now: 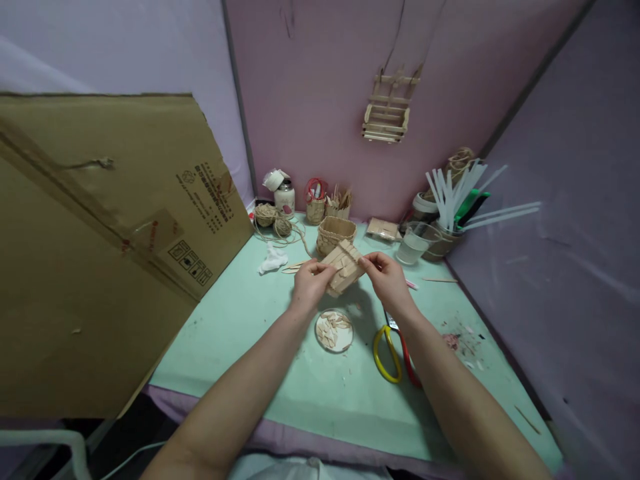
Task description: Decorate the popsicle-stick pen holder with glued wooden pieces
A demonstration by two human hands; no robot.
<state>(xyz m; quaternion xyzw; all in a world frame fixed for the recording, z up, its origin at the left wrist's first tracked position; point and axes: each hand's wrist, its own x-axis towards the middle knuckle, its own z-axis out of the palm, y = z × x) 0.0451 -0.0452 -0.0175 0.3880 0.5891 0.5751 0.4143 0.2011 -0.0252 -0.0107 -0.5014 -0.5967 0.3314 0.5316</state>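
Observation:
A small panel of pale wooden sticks (344, 268) is held up over the middle of the table, tilted. My left hand (313, 283) pinches its left edge, and my right hand (385, 277) grips the upper right corner. Just behind the panel stands a woven basket (336, 233). Below my hands sits a round white dish (334, 331) with several short wood pieces in it. Scissors (387, 357) with one yellow and one red handle lie under my right forearm, partly hidden by it.
A large cardboard sheet (115, 247) leans at the left. Along the back are twine balls (273, 217), a jar (285, 198) and small stick holders (339, 201). A clear cup (416, 245) and a pot of white glue sticks (457, 200) stand right. A wooden rack (387, 113) hangs on the wall.

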